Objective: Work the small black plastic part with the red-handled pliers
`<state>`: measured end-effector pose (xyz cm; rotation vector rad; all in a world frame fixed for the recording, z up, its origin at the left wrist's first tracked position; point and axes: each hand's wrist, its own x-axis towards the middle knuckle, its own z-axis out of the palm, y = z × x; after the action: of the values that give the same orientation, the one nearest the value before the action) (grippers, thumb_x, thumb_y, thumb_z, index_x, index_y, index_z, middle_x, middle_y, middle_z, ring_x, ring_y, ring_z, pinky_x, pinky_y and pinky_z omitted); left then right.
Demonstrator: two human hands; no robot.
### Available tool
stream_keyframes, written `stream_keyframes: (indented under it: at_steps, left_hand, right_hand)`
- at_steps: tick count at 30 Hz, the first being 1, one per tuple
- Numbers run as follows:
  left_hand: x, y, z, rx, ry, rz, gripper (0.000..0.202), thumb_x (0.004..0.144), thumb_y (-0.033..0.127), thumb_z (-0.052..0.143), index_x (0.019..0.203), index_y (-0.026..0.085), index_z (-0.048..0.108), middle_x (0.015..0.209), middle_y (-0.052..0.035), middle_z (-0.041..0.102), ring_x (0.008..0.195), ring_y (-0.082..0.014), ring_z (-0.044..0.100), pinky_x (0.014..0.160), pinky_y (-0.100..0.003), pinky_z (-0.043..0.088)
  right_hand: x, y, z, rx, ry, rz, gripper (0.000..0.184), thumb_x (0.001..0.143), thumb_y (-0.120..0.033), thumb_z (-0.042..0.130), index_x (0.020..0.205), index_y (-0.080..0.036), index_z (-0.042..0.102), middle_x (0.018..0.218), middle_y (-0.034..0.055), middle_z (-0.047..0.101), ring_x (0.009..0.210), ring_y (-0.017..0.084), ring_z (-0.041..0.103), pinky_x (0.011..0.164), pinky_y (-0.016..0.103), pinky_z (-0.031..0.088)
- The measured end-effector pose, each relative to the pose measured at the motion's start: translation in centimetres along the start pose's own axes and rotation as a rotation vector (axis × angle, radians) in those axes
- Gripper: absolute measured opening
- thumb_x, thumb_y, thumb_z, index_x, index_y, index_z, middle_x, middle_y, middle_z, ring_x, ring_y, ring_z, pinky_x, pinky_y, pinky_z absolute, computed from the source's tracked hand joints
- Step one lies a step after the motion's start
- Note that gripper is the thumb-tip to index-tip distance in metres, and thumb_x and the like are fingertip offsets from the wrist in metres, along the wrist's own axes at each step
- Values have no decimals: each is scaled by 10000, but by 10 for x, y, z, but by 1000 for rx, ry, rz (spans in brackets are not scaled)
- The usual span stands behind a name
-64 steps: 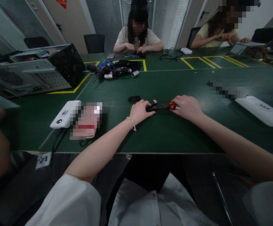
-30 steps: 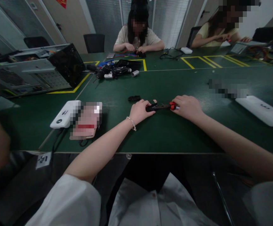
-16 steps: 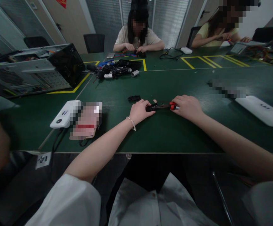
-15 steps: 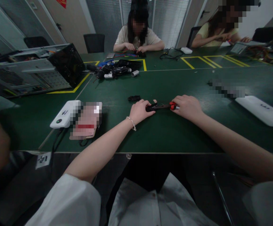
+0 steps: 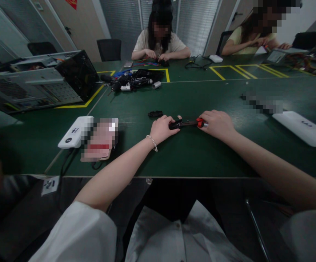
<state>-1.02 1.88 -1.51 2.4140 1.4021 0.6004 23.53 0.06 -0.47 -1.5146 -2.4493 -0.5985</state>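
Over the near middle of the green table, my left hand (image 5: 162,130) is closed, its thumb and fingers pinching a small black plastic part (image 5: 175,124). My right hand (image 5: 220,124) is curled around a red-handled tool (image 5: 200,122) with a silvery bit by the fingers; the palm hides much of it, and its exact kind does not show. A thin dark length runs between the two hands, joining or meeting the black part. Just beyond my left fingers lies another black piece (image 5: 155,114), and a tiny pale scrap (image 5: 179,117) rests nearby.
A white power bank (image 5: 74,133) and a pinkish phone (image 5: 100,140) lie left on the green table (image 5: 158,160). Another white device (image 5: 305,127) is right. Beyond are a computer case (image 5: 38,85) and a black drill-like pile (image 5: 136,80). Two people sit opposite.
My hands and what they hold look unmoved. At the left edge, another person's arm has shifted slightly left.
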Motion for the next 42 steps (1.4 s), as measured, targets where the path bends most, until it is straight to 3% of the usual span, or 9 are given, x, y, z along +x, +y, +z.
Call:
stream_keyframes:
  at_steps: [42]
  left_hand:
    - [-1,2,-1,23,2,-8,303,759,430,654,933,186,611,958,-48,590,860,-204,579,726,-331,469]
  right_hand:
    - [0,0,1,-5,-1,5,265,799,-365,512,887,-160,653,880,101,667,754,222,562,593,325,355]
